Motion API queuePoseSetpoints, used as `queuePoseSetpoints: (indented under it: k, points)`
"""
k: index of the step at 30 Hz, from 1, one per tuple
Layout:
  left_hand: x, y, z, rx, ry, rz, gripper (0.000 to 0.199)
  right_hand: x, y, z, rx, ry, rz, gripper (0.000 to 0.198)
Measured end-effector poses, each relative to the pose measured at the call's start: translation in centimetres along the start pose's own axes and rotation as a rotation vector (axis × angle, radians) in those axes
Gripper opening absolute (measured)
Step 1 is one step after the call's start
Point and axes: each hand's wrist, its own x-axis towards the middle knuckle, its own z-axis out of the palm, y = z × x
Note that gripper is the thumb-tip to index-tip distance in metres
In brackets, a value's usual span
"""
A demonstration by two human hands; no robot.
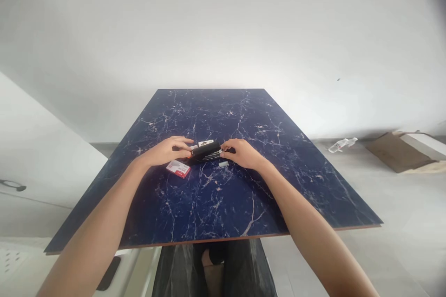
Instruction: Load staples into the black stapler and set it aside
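Observation:
Between my hands is a long black case (206, 149), seemingly a pencil case, on the dark blue marbled table (216, 209). Thin pale lines show along its near side; I cannot make out what they are. My left hand (170, 149) is at its left end, thumb against it and fingers curved above; a small orange spot shows by the thumb. With thumb and fingertips my right hand (237, 152) pinches the right end. Beside my left hand lies a red and white box (178, 169). A small white block (223, 164) lies in front of the case, and a white item with dark print (205, 142) is behind it.
A white wall (216, 32) stands behind the table's far edge. On the floor to the right are a clear plastic bottle (339, 145) and a brown cardboard box (393, 151). A white door or cabinet with a dark handle (14, 185) is on the left.

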Motion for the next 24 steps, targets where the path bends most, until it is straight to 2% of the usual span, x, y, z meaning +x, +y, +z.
queuePoseSetpoints:
  k: [4,8,13,17,19,22,24]
  points:
    - [-0.2,1.1,0.1,0.046,-0.005,0.028,0.04,-0.5,1.1,-1.6,-0.07,-0.002,0.075,0.021]
    - [-0.2,1.9,0.5,0.086,0.096,0.07,0.032,-0.8,2.0,-2.5,-0.117,0.003,0.113,0.02]
    - [0.0,1.7,0.9,0.083,0.195,0.077,0.035,-1.3,0.3,-3.3,-0.15,0.046,0.167,0.018]
    - [0.0,1.3,1.0,0.074,0.2,0.06,0.039,-1.5,-2.1,-3.1,-0.062,-0.101,0.077,0.015]
    - [0.0,1.2,1.0,0.072,0.193,0.045,0.039,-1.4,-2.8,-2.3,-0.09,-0.17,0.064,0.015]
    - [0.0,1.3,1.0,0.077,0.194,0.034,0.036,-1.1,-3.2,-1.3,-0.131,-0.202,0.029,0.015]
    - [0.1,1.3,1.0,0.085,0.194,0.034,0.036,-1.1,-3.0,-1.3,-0.068,-0.22,0.004,0.02]
